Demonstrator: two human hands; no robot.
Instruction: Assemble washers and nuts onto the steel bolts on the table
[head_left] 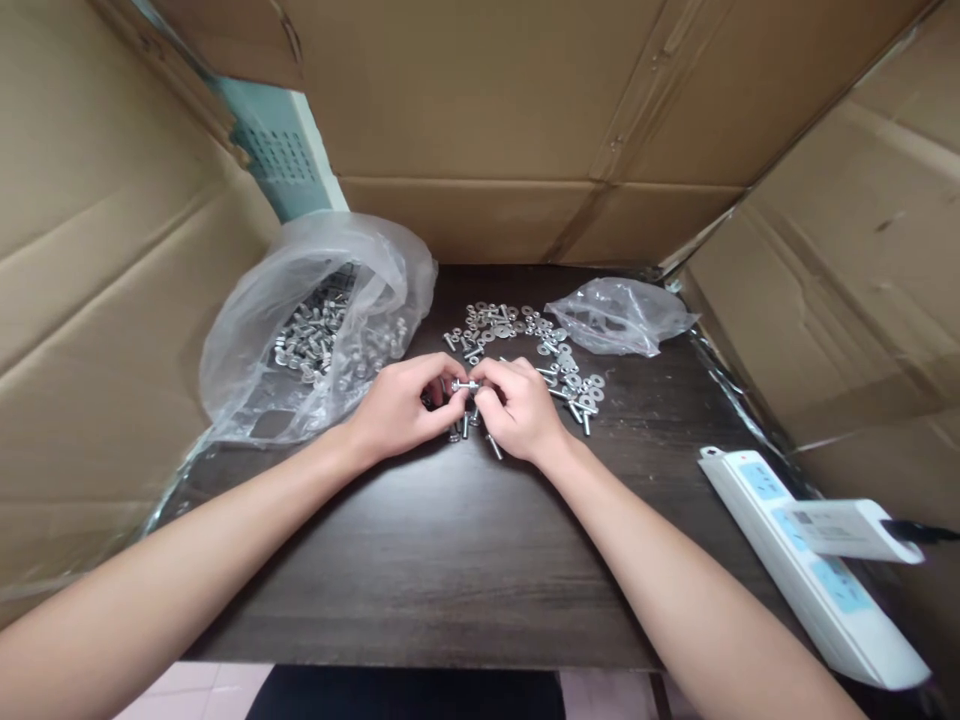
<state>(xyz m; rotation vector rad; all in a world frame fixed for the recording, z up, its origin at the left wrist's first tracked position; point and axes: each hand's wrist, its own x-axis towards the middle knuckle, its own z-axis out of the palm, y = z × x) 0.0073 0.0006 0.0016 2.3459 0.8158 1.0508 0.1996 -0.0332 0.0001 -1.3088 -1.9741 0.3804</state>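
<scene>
A small silver bolt (465,385) lies level between my two hands, pinched at both ends. The fingers of my left hand (409,402) close on its left end, and my right hand (519,408) grips the right end, where a nut or washer seems to sit. Loose bolts (495,447) lie on the dark table just under and beside my fingers. Behind and right of my hands spreads a curved pile of silver washers (568,365), nuts and bolts. Part of the pile is hidden by my hands.
An open clear plastic bag (247,330) of bolts stands at the left. A crumpled clear bag (626,315) lies at the back right. A white power strip (817,580) with a plugged-in adapter (851,528) is at the right. Cardboard walls (487,110) surround the dark table (420,570).
</scene>
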